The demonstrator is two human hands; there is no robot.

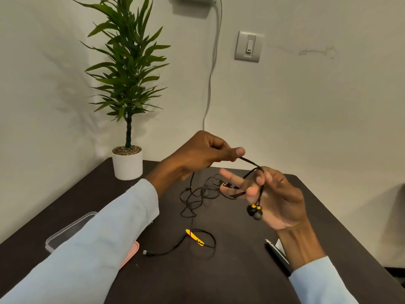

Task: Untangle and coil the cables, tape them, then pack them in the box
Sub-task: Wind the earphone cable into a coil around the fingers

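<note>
tabletop [241, 270] dark, holds all | plant [128, 88] far left in white pot | box [65, 232] clear, near left, partly behind sleeve | left hand [203, 156] grip pinched on cable [249, 161] | right hand [276, 198] fingers curled round same cable, earbuds [254, 211] dangling | tangle [197, 194] centre | yellow piece [195, 237] near centre
</note>
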